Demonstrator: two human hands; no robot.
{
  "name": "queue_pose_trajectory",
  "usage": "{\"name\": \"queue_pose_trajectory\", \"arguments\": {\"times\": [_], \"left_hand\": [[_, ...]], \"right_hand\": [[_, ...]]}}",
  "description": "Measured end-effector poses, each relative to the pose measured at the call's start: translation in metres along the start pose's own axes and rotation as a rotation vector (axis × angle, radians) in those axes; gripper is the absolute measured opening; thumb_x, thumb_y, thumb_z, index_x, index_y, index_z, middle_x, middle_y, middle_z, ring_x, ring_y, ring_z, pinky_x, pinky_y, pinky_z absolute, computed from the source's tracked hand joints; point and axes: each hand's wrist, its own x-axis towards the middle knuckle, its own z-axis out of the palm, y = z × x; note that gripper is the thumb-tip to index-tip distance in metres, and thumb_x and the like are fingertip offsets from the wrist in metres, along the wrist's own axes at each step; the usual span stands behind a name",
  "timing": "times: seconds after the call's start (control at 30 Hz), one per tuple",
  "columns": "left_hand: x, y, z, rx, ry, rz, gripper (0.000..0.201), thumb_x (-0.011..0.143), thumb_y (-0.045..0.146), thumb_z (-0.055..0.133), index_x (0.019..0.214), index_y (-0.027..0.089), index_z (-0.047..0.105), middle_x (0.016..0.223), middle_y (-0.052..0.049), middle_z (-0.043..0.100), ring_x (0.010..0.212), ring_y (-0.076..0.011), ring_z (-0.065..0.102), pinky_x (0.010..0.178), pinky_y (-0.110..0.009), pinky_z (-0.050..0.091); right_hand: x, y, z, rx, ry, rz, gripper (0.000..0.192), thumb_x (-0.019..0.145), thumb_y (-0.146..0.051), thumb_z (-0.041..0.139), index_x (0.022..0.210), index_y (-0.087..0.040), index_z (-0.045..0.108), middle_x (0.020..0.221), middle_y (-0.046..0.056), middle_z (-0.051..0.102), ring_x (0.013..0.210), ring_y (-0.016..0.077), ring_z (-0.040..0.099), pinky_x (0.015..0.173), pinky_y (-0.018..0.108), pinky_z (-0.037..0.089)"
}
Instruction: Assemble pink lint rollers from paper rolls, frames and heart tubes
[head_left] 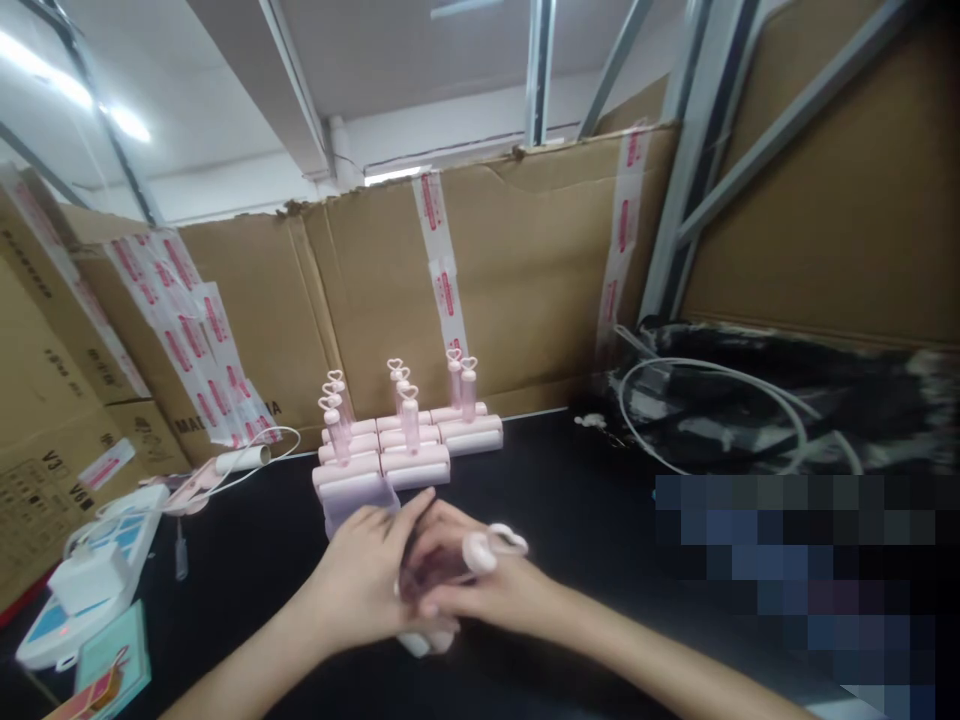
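Observation:
My left hand [369, 578] and my right hand [480, 590] are clasped together over a pink lint roller [480, 552] low in the middle of the head view. Its heart-shaped handle end sticks out above my right fingers, and a pale end shows below my hands. Both hands grip it. Just behind my hands several finished pink lint rollers [405, 445] stand in rows on the black table [570, 500], their clear handles with heart tops pointing up.
Taped cardboard walls [525, 270] close off the back and both sides. A black bag with white tubing [750, 410] lies at the right. At the left are a white power strip with a charger [90, 585], a small card [112, 665] and a white tube [244, 458].

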Motion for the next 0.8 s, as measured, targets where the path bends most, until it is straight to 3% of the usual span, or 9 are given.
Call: {"name": "queue_pose_trajectory", "arguments": {"times": [0.1, 0.17, 0.27, 0.33, 0.6, 0.7, 0.8], "left_hand": [[0.003, 0.002, 0.008, 0.084, -0.04, -0.043, 0.077, 0.067, 0.047, 0.067, 0.134, 0.027, 0.038, 0.078, -0.001, 0.069, 0.069, -0.0236, 0.064, 0.064, -0.029, 0.044], [0.002, -0.002, 0.007, 0.107, -0.054, -0.066, 0.061, 0.069, 0.047, 0.064, 0.124, 0.028, 0.047, 0.067, 0.002, 0.068, 0.061, -0.0202, 0.063, 0.056, -0.025, 0.04], [-0.001, -0.003, 0.002, 0.268, -0.093, -0.036, 0.029, 0.074, 0.05, 0.058, 0.087, 0.024, 0.063, 0.063, 0.0, 0.066, 0.057, -0.0191, 0.062, 0.052, -0.025, 0.035], [-0.003, -0.003, -0.001, 0.4, -0.123, 0.013, 0.031, 0.076, 0.052, 0.055, 0.07, 0.023, 0.06, 0.06, -0.002, 0.064, 0.056, -0.0192, 0.06, 0.051, -0.026, 0.033], [-0.003, 0.001, 0.006, 0.833, 0.039, 0.078, 0.013, 0.079, 0.018, 0.045, 0.076, 0.019, 0.058, 0.065, -0.008, 0.06, 0.06, -0.0232, 0.054, 0.062, -0.036, 0.035], [-0.006, 0.002, 0.011, 0.906, 0.057, 0.067, 0.015, 0.077, 0.014, 0.044, 0.078, 0.018, 0.059, 0.066, -0.009, 0.059, 0.059, -0.0245, 0.054, 0.061, -0.038, 0.036], [-0.015, -0.009, 0.013, 0.839, 0.067, 0.095, 0.01, 0.077, 0.021, 0.051, 0.077, 0.019, 0.061, 0.063, -0.009, 0.059, 0.056, -0.0258, 0.055, 0.057, -0.041, 0.04]], "right_hand": [[0.0, 0.003, -0.005, 0.048, 0.003, -0.023, 0.051, 0.065, -0.053, 0.071, 0.1, -0.019, 0.055, 0.095, 0.005, 0.056, 0.078, 0.0163, 0.06, 0.069, 0.029, 0.051], [0.001, 0.002, -0.013, 0.071, 0.075, -0.036, 0.052, 0.073, -0.059, 0.059, 0.106, -0.019, 0.049, 0.088, 0.002, 0.054, 0.067, 0.0123, 0.055, 0.06, 0.026, 0.05], [0.003, 0.0, -0.024, -0.013, 0.23, 0.039, 0.037, 0.082, -0.053, 0.053, 0.096, -0.02, 0.046, 0.074, -0.003, 0.05, 0.056, 0.0081, 0.048, 0.047, 0.019, 0.043], [0.004, -0.001, -0.027, -0.058, 0.259, 0.111, 0.033, 0.081, -0.051, 0.056, 0.087, -0.021, 0.044, 0.065, -0.005, 0.049, 0.05, 0.0073, 0.045, 0.04, 0.016, 0.038], [0.011, 0.012, -0.02, 0.165, 0.268, 0.28, 0.044, 0.073, -0.059, 0.059, 0.075, -0.021, 0.036, 0.051, -0.009, 0.049, 0.04, 0.0095, 0.053, 0.036, 0.019, 0.044], [0.012, 0.007, -0.018, 0.149, 0.254, 0.311, 0.044, 0.073, -0.06, 0.058, 0.069, -0.019, 0.042, 0.05, -0.005, 0.053, 0.039, 0.01, 0.055, 0.035, 0.017, 0.042], [0.005, 0.002, -0.014, 0.153, 0.119, 0.366, 0.048, 0.078, -0.061, 0.05, 0.065, -0.015, 0.05, 0.058, 0.001, 0.061, 0.037, 0.0079, 0.054, 0.033, 0.016, 0.036]]}}
